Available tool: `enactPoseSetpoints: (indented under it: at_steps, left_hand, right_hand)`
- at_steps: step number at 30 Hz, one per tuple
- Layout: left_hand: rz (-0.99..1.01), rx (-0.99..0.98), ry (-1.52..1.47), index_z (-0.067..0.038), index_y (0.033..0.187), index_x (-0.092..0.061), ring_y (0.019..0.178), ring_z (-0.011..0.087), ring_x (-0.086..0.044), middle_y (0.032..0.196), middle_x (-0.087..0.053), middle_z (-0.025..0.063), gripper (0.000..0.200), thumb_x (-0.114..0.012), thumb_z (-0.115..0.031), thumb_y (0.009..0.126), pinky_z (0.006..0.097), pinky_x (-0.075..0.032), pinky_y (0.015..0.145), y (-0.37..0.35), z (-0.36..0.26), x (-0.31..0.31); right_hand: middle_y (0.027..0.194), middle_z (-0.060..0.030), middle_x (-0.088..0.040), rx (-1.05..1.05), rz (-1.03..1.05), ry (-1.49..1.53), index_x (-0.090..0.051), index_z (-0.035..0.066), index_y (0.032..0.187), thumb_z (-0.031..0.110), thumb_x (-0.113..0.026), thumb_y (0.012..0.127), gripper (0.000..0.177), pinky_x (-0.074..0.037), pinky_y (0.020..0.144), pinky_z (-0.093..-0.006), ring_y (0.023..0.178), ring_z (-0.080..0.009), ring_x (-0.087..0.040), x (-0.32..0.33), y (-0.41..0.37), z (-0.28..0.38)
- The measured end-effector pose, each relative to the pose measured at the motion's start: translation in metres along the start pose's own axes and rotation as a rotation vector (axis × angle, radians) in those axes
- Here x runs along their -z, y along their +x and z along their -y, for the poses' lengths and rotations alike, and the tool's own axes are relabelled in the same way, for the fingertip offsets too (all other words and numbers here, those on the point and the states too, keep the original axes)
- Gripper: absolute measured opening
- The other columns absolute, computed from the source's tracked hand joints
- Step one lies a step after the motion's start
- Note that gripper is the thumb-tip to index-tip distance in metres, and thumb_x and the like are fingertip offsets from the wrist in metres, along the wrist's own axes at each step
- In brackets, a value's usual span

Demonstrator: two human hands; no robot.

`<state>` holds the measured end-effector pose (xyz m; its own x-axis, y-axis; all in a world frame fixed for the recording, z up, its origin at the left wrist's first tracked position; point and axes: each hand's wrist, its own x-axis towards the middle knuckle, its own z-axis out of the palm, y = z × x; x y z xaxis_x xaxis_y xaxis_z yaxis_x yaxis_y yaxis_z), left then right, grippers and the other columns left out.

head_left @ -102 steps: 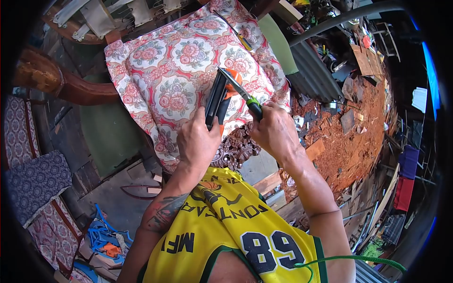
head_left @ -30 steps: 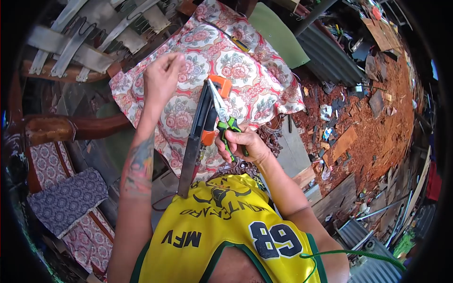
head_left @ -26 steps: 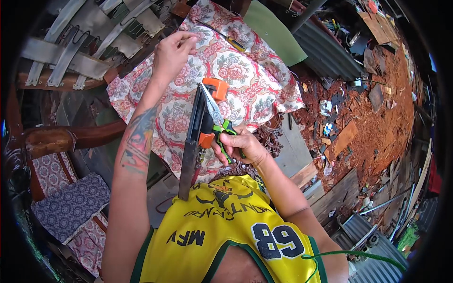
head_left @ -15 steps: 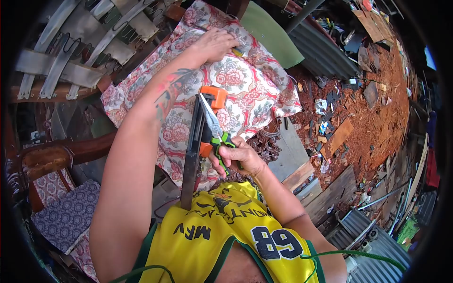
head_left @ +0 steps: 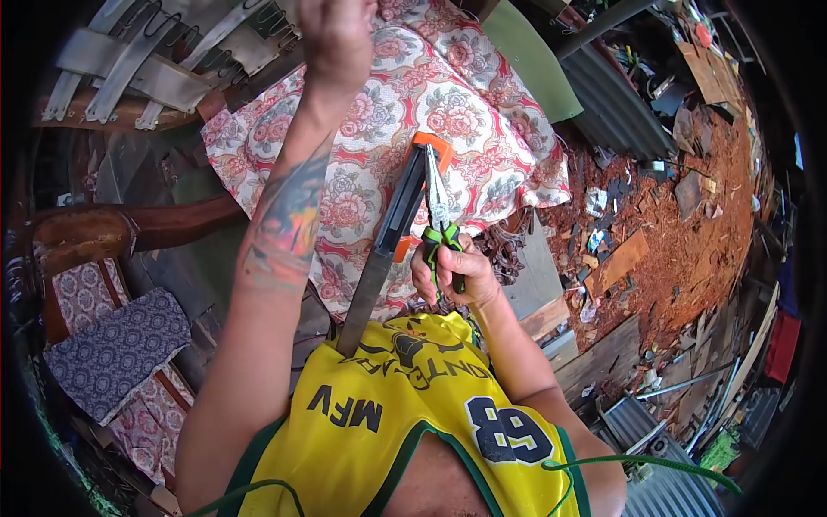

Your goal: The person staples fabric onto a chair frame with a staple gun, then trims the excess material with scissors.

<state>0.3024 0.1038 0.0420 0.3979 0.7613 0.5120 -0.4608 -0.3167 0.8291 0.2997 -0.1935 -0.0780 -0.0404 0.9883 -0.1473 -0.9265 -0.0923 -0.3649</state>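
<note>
My right hand (head_left: pixel 457 271) is wrapped around the green-and-black handles of long-nose pliers (head_left: pixel 438 202), their jaws pointing away from me. Right beside the pliers is an orange-and-black tool (head_left: pixel 433 146) with a long dark bar that reaches back to my shirt; it looks like a staple gun and overlaps the floral fabric. My left hand (head_left: pixel 338 39) is raised at the top edge, blurred, with its fingers partly cut off by the frame. Below both hands spreads floral fabric (head_left: pixel 370 112) in white, red and grey over a padded piece.
A wooden frame with grey webbing straps (head_left: pixel 138 77) stands at upper left. Below it are a curved wooden arm (head_left: pixel 172 226) and a dark patterned cushion (head_left: pixel 121 353). Green sheet material (head_left: pixel 534 69) lies at the top. Scraps and boards litter the reddish ground (head_left: pixel 680 250) on the right.
My left hand has lifted off the fabric toward the top edge; the small yellow item by its fingers no longer shows. The pliers have shifted slightly right and up in view, still in my right hand.
</note>
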Motion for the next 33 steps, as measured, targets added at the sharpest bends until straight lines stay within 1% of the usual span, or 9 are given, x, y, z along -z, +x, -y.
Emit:
enactPoseSetpoints:
  at_steps: [1, 2, 4, 7, 11, 16, 22, 29, 33]
  left_hand:
    - [-0.046, -0.086, -0.367, -0.009, 0.119, -0.061, 0.061, 0.0034, -0.042, 0.08, -0.051, -0.0018, 0.042, -0.05, -0.049, 0.111, 0.0193, -0.031, 0.052, -0.002, 0.0, 0.015]
    - [-0.026, 0.012, -0.486, -0.008, 0.111, -0.062, 0.078, 0.0155, -0.052, 0.09, -0.056, 0.0028, 0.048, -0.057, -0.055, 0.104, 0.0289, -0.042, 0.061, -0.013, -0.029, 0.03]
    - [-0.08, -0.056, -0.516, -0.01, 0.111, -0.063, 0.072, 0.0133, -0.043, 0.086, -0.052, -0.0002, 0.064, -0.056, -0.072, 0.096, 0.0258, -0.033, 0.058, -0.035, -0.06, 0.031]
    - [-0.033, 0.002, -0.766, -0.012, 0.112, -0.063, 0.068, 0.0112, -0.038, 0.083, -0.049, -0.0011, 0.067, -0.058, -0.076, 0.091, 0.0257, -0.03, 0.055, -0.057, -0.08, 0.031]
    - [0.07, 0.004, -0.775, -0.013, 0.114, -0.061, 0.066, 0.0099, -0.036, 0.082, -0.048, -0.0024, 0.066, -0.057, -0.076, 0.093, 0.0242, -0.026, 0.053, -0.063, -0.083, 0.029]
    - [0.066, 0.038, -0.731, -0.012, 0.112, -0.06, 0.063, 0.0097, -0.034, 0.08, -0.048, -0.0018, 0.067, -0.055, -0.077, 0.094, 0.0245, -0.023, 0.049, -0.06, -0.075, 0.017]
    - [-0.115, 0.153, -0.559, -0.013, 0.112, -0.06, 0.062, 0.0096, -0.036, 0.079, -0.047, -0.0015, 0.067, -0.058, -0.076, 0.092, 0.0244, -0.022, 0.048, -0.055, -0.079, 0.001]
    - [-0.155, 0.196, -0.498, -0.012, 0.114, -0.059, 0.065, 0.0106, -0.041, 0.084, -0.048, 0.0012, 0.06, -0.057, -0.069, 0.097, 0.0221, -0.028, 0.048, -0.047, -0.078, -0.002]
    - [-0.15, 0.185, -0.454, -0.012, 0.115, -0.058, 0.065, 0.0102, -0.041, 0.084, -0.048, 0.0011, 0.058, -0.057, -0.067, 0.098, 0.0218, -0.028, 0.047, -0.041, -0.069, 0.01]
  right_hand:
    - [0.086, -0.0196, -0.066, 0.01, 0.02, 0.008, -0.058, 0.001, 0.068, 0.031, -0.071, 0.099, 0.045, -0.054, 0.055, -0.0384, 0.065, -0.0279, -0.064, 0.002, 0.002, -0.001]
    - [0.087, -0.0199, -0.066, 0.022, 0.037, 0.016, -0.058, 0.001, 0.068, 0.031, -0.071, 0.099, 0.045, -0.055, 0.055, -0.0384, 0.065, -0.028, -0.064, 0.004, 0.003, -0.002]
    - [0.086, -0.0199, -0.065, 0.025, 0.042, 0.02, -0.058, 0.002, 0.068, 0.032, -0.071, 0.099, 0.045, -0.054, 0.054, -0.0388, 0.064, -0.0281, -0.063, 0.007, 0.005, -0.004]
    - [0.085, -0.0195, -0.064, 0.003, 0.052, 0.062, -0.058, 0.002, 0.068, 0.032, -0.071, 0.099, 0.045, -0.053, 0.054, -0.0391, 0.064, -0.028, -0.063, 0.01, 0.006, -0.007]
    - [0.085, -0.0218, -0.063, 0.006, 0.046, 0.031, -0.057, 0.002, 0.067, 0.035, -0.07, 0.098, 0.047, -0.053, 0.052, -0.0389, 0.064, -0.0306, -0.063, 0.012, 0.006, -0.006]
    - [0.085, -0.021, -0.063, 0.013, 0.058, 0.024, -0.057, 0.002, 0.067, 0.035, -0.071, 0.098, 0.047, -0.053, 0.053, -0.0385, 0.064, -0.0294, -0.062, 0.014, 0.005, -0.006]
    - [0.085, -0.0181, -0.064, 0.004, 0.068, 0.042, -0.059, 0.003, 0.069, 0.03, -0.071, 0.098, 0.042, -0.052, 0.058, -0.0389, 0.065, -0.027, -0.063, 0.012, 0.005, -0.003]
    - [0.084, -0.0179, -0.064, -0.001, 0.068, 0.036, -0.059, 0.003, 0.069, 0.03, -0.071, 0.098, 0.042, -0.052, 0.057, -0.0389, 0.064, -0.0266, -0.064, 0.014, 0.006, -0.003]
    - [0.084, -0.0179, -0.064, 0.007, 0.08, 0.025, -0.058, 0.003, 0.069, 0.03, -0.071, 0.099, 0.042, -0.052, 0.057, -0.0384, 0.064, -0.0263, -0.064, 0.015, 0.007, -0.003]
